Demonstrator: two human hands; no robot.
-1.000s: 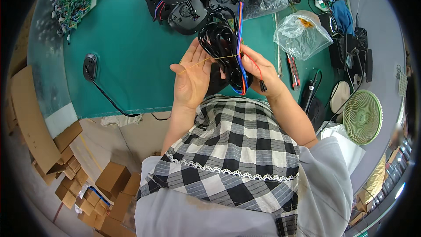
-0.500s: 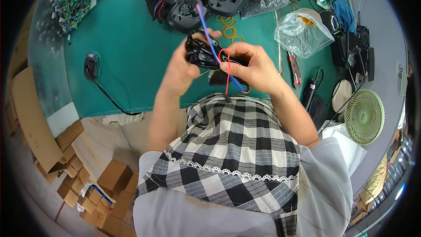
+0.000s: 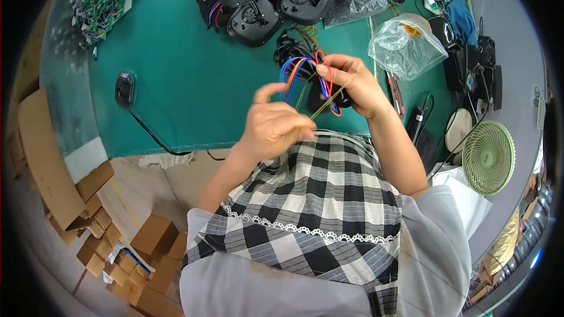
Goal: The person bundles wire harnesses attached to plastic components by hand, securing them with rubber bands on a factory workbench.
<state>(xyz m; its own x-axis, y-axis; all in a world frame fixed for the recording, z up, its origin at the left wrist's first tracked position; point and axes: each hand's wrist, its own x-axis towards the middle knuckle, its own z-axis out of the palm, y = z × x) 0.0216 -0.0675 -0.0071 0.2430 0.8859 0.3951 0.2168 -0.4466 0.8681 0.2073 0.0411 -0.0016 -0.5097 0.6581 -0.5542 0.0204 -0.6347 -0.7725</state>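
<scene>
My right hand [image 3: 356,85] pinches a loop of blue, red and orange wires [image 3: 289,70] between thumb and fingers. A thin yellow rubber band [image 3: 322,109] runs stretched from the right hand's fingers down to my left hand [image 3: 273,126], whose thumb and finger are closed on it while another finger sticks out. Just beyond the wires a coiled bundle of black cable [image 3: 288,48] is partly hidden. Under the right hand, a dark part [image 3: 318,98] is mostly covered by the wires. More yellow rubber bands [image 3: 309,33] lie behind the cable bundle.
Several black oval housings [image 3: 254,20] are piled at the back. At left lies a small black device [image 3: 124,89] with a cable. To the right are a clear plastic bag [image 3: 405,50], a red utility knife [image 3: 395,93] and a green fan [image 3: 487,157]. Circuit boards [image 3: 103,6] fill the back left.
The black cable bundle has left my left hand and sits farther right. My left hand has moved down and right, drawing the rubber band out. The right hand still pinches the wires.
</scene>
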